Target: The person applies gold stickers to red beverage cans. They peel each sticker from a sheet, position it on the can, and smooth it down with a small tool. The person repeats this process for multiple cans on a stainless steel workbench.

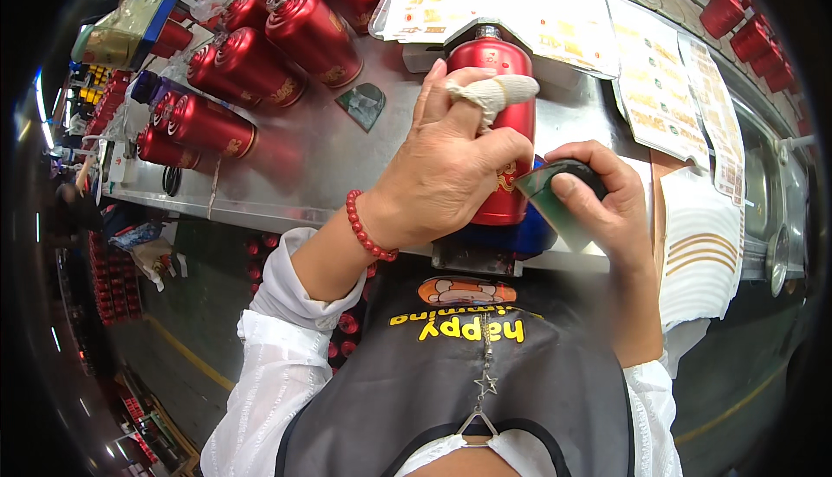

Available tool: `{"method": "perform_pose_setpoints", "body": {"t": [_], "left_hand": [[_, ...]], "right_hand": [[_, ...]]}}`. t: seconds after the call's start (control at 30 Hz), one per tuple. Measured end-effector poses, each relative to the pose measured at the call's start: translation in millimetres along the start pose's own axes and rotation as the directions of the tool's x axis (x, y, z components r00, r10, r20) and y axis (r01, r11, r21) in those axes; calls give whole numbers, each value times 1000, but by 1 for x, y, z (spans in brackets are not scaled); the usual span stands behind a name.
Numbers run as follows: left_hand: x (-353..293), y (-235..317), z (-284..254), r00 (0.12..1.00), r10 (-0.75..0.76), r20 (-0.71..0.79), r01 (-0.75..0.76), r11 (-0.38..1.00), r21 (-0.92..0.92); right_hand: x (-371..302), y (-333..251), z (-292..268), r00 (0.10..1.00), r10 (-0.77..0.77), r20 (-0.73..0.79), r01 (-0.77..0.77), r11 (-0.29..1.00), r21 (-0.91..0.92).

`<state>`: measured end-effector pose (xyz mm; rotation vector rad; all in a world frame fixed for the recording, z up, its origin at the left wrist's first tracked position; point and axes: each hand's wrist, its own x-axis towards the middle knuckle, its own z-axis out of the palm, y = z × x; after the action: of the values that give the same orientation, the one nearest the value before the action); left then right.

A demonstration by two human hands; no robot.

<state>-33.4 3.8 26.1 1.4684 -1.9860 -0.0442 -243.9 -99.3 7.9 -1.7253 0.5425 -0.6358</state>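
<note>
Dark apron [381, 390] nearest. We note red bottle [504, 210], contents hidden. Our left hand [459, 156] lies over it, half-curled, hold unclear; our right hand [617, 204] pinches green scraper [555, 204].

I see bright light mid-frame — white paper sheets [550, 13] at upper centre nearly washed out, the glossy red cylindrical bottle [518, 117] glinting — and edges bowing toward blackness.

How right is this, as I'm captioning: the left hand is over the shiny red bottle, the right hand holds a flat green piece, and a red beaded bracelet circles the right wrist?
No: the head view shows the red beaded bracelet circling the wrist of the left hand, not the right hand.
</note>
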Motion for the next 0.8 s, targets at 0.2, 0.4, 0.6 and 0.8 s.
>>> {"method": "perform_pose_setpoints", "body": {"t": [0.2, 0.4, 0.6, 0.8], "left_hand": [[9, 2, 1, 992, 106, 61, -116, 978, 176], [14, 2, -1, 985, 146, 91, -155, 982, 106], [6, -7, -6, 997, 71, 37, -67, 992, -111], [-18, -3, 7, 983, -31, -179, 15, 996, -93]], "right_hand": [[-4, 8, -7, 995, 70, -67, -69, 997, 19], [-4, 9, -5, 996, 74, -54, -72, 997, 36], [0, 11, -1, 997, 74, -24, -72, 996, 44], [-1, 9, -1, 995, 94, -26, -92, 994, 60]]}}
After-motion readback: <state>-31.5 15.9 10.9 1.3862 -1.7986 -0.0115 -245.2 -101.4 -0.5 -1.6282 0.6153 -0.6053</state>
